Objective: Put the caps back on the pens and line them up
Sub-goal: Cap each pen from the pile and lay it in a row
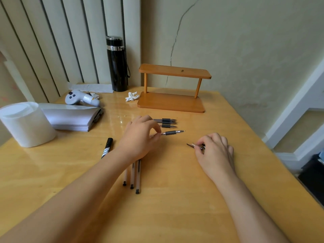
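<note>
My left hand pinches an uncapped pen by its barrel, with the black grip and metal tip pointing right. Just behind it, a few more uncapped pens lie side by side, tips to the right. My right hand is closed on pen caps, and one dark clip pokes out to the left. Three capped pens lie close together under my left wrist, pointing toward me. A black marker lies to the left of them.
A wooden two-tier shelf stands at the back of the table. Around it are a black flask, a crumpled tissue, a white controller, a paper stack and a white container on the left.
</note>
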